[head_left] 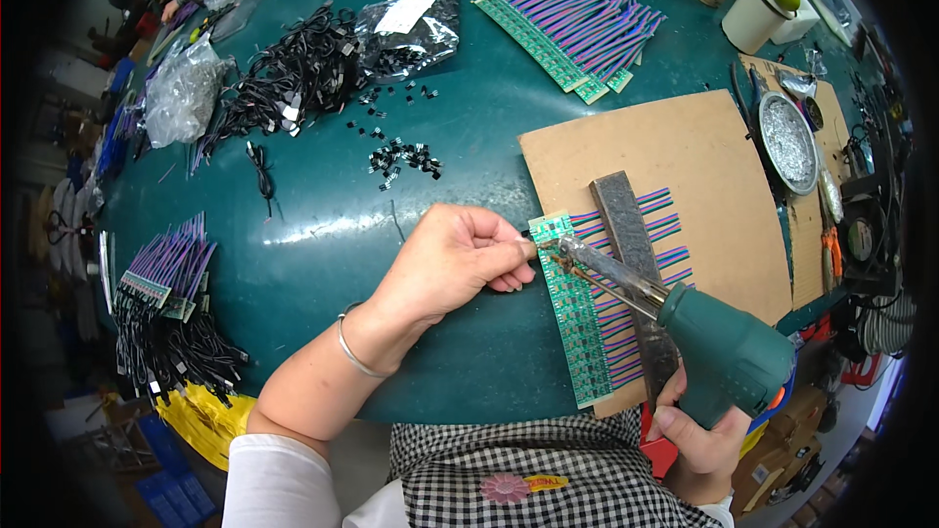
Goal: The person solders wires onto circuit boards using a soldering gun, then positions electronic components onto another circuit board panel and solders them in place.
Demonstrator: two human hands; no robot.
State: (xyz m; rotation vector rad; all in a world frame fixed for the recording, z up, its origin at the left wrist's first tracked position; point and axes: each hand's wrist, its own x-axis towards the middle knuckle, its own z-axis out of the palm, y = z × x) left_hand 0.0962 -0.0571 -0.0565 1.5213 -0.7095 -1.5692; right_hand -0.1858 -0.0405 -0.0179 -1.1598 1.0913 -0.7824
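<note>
On the right half of the table, just below the frame's centre, a green circuit board panel (577, 337) lies along the left edge of a brown cardboard sheet (704, 166). Its long axis runs nearly up and down the frame, the top end leaning a little left, and its ribbon wires (657, 205) stick out to the right. A dark bar (626, 225) lies across those wires, its length roughly alongside the panel.

The person's right hand (699, 435), lower right, is clenched round the handle of a green soldering gun (734, 352). The gun's metal barrel points up and left, its long axis slanting over the bar, with the tip at the upper part of the panel; I cannot tell whether it touches. The left hand (469, 259), near the middle, has thumb and forefinger pinched together at the panel's upper left edge; what is between them is hidden from me.

Above the left hand lie small black connectors (406, 161). At upper centre, more panels (528, 39) slant down to the right, with wires fanning rightward. Tangled black cables (298, 68) fill the upper left.
</note>
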